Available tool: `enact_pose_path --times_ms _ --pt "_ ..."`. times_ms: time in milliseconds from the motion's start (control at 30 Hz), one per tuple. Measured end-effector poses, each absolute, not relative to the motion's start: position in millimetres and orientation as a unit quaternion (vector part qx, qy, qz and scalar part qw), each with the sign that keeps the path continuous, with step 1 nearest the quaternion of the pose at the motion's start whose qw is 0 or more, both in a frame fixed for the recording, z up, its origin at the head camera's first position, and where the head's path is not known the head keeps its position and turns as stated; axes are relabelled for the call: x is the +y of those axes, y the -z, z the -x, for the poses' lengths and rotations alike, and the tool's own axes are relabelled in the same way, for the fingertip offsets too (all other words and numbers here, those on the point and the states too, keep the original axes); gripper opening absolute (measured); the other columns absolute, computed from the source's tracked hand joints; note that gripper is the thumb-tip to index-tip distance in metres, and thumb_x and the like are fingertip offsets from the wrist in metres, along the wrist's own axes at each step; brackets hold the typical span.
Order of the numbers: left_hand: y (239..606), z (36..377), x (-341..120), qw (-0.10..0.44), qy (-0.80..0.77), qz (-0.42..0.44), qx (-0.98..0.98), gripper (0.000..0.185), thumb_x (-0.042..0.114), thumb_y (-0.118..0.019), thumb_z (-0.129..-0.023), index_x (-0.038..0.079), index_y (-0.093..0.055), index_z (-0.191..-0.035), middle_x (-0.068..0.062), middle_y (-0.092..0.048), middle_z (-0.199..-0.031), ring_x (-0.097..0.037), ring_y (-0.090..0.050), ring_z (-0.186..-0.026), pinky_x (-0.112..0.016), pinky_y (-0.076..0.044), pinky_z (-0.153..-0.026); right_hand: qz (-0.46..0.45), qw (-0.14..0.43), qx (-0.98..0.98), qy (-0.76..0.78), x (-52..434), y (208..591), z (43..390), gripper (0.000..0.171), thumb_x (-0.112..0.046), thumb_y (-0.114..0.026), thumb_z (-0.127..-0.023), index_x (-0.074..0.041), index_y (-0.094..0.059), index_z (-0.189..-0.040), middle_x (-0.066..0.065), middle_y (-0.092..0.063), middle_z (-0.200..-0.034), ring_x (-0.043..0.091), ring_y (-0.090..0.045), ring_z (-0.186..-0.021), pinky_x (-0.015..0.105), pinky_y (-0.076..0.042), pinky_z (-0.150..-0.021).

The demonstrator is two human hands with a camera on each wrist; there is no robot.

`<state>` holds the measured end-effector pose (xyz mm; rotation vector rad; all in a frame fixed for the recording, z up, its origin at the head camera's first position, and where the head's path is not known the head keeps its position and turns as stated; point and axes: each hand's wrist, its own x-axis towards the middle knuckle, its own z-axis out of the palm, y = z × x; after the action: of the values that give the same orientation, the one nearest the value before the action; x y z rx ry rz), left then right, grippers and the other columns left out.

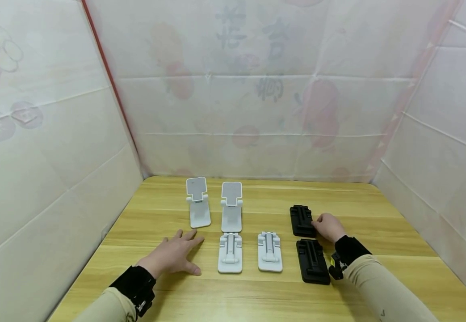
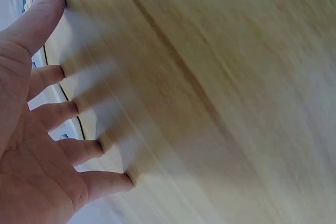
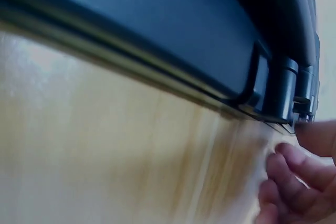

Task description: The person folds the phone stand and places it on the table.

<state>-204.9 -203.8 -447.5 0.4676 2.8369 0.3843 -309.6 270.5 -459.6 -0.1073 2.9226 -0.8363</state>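
My left hand [image 1: 174, 255] is spread with its fingertips on the table, left of the white phone stands; the left wrist view also shows the spread fingers [image 2: 84, 150]. My right hand [image 1: 329, 226] has curled fingers and pinches the right edge of the far black folded phone stand [image 1: 302, 221], which lies flat. Nearer me lies a second black folded phone stand [image 1: 312, 261]. In the right wrist view a black stand [image 3: 157, 24] fills the upper part, with the right thumb and curled fingers [image 3: 294, 177] at lower right; their contact is partly hidden.
Two unfolded white phone stands [image 1: 198, 203] [image 1: 231, 208] stand at the back left. Two folded white ones [image 1: 230, 255] [image 1: 270, 252] lie in front, near the middle. A wooden table [image 1: 233, 297] bears everything. Pale cloth walls [image 1: 237, 107] enclose its back and sides.
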Motion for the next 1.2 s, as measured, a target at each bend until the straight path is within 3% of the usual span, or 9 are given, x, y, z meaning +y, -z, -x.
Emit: enact_pose_path --times_ms 100,167,233,400,533,733,833,1000,1200 --pt "447 204 -204 0.121 -0.131 -0.16 0.971 0.098 0.062 -0.084 -0.071 0.017 -0.051 -0.152 -0.02 -0.036 -0.162 -0.057 -0.029 -0.144 -0.086 -0.028 -0.105 0.018 0.001 0.964 0.264 267 456 308 0.033 -0.011 -0.05 -0.102 -0.008 -0.05 -0.069 0.003 -0.044 -0.06 0.017 -0.04 -0.053 0.029 -0.032 -0.053" --pt "447 204 -204 0.121 -0.13 -0.159 0.971 0.098 0.062 -0.084 -0.071 0.016 -0.051 -0.152 -0.02 -0.036 -0.162 -0.058 -0.03 -0.144 -0.086 -0.028 -0.104 0.014 -0.043 0.964 0.262 262 451 306 0.023 -0.01 -0.048 -0.102 0.001 -0.059 -0.085 0.014 -0.058 -0.073 0.024 -0.051 -0.061 0.036 -0.042 -0.057" --pt "446 204 -203 0.121 -0.129 -0.159 0.971 0.098 0.061 -0.084 -0.071 0.016 -0.051 -0.151 -0.02 -0.036 -0.161 -0.058 -0.03 -0.144 -0.086 -0.028 -0.104 0.009 -0.064 0.959 0.277 256 445 305 0.023 -0.011 -0.048 -0.104 0.006 -0.062 -0.107 0.023 -0.065 -0.096 0.032 -0.06 -0.078 0.042 -0.049 -0.067" --pt "446 204 -203 0.125 -0.127 -0.152 0.972 0.099 0.061 -0.085 -0.07 0.016 -0.051 -0.151 -0.019 -0.036 -0.162 -0.057 -0.029 -0.144 -0.086 -0.028 -0.104 0.028 -0.052 0.932 0.358 236 431 307 0.035 -0.016 -0.045 -0.108 0.008 -0.051 -0.133 0.03 -0.057 -0.125 0.042 -0.058 -0.108 0.049 -0.052 -0.087" --pt "447 204 -203 0.129 -0.129 -0.148 0.972 0.099 0.061 -0.085 -0.07 0.016 -0.051 -0.152 -0.019 -0.035 -0.163 -0.057 -0.028 -0.145 -0.086 -0.027 -0.105 0.056 -0.024 0.913 0.404 217 427 313 0.04 -0.021 -0.044 -0.11 0.005 -0.045 -0.141 0.027 -0.054 -0.13 0.041 -0.054 -0.115 0.049 -0.049 -0.095" --pt "450 205 -203 0.125 -0.132 -0.155 0.971 0.097 0.061 -0.084 -0.071 0.018 -0.051 -0.151 -0.018 -0.035 -0.163 -0.057 -0.029 -0.145 -0.085 -0.028 -0.105 0.087 0.009 0.899 0.428 185 419 316 0.046 -0.027 -0.046 -0.111 -0.002 -0.04 -0.149 0.023 -0.056 -0.129 0.036 -0.055 -0.116 0.046 -0.049 -0.096" --pt "452 206 -203 0.123 -0.129 -0.156 0.971 0.097 0.061 -0.084 -0.071 0.018 -0.051 -0.151 -0.018 -0.034 -0.163 -0.056 -0.029 -0.145 -0.085 -0.028 -0.105 0.117 0.027 0.897 0.426 168 415 316 0.052 -0.027 -0.048 -0.11 -0.009 -0.033 -0.157 0.021 -0.054 -0.136 0.035 -0.054 -0.122 0.046 -0.049 -0.098" --pt "450 206 -203 0.124 -0.126 -0.157 0.972 0.098 0.062 -0.084 -0.07 0.017 -0.051 -0.152 -0.018 -0.035 -0.163 -0.057 -0.03 -0.145 -0.085 -0.029 -0.105 0.184 0.038 0.905 0.383 143 414 317 0.065 -0.032 -0.051 -0.109 -0.021 -0.019 -0.165 0.022 -0.037 -0.157 0.04 -0.046 -0.136 0.048 -0.048 -0.106" --pt "449 205 -203 0.121 -0.125 -0.159 0.972 0.1 0.062 -0.084 -0.069 0.016 -0.05 -0.152 -0.019 -0.035 -0.162 -0.058 -0.03 -0.144 -0.086 -0.029 -0.104 0.2 0.034 0.905 0.373 116 413 316 0.07 -0.034 -0.054 -0.108 -0.027 -0.016 -0.165 0.022 -0.02 -0.166 0.042 -0.035 -0.146 0.058 -0.041 -0.115"
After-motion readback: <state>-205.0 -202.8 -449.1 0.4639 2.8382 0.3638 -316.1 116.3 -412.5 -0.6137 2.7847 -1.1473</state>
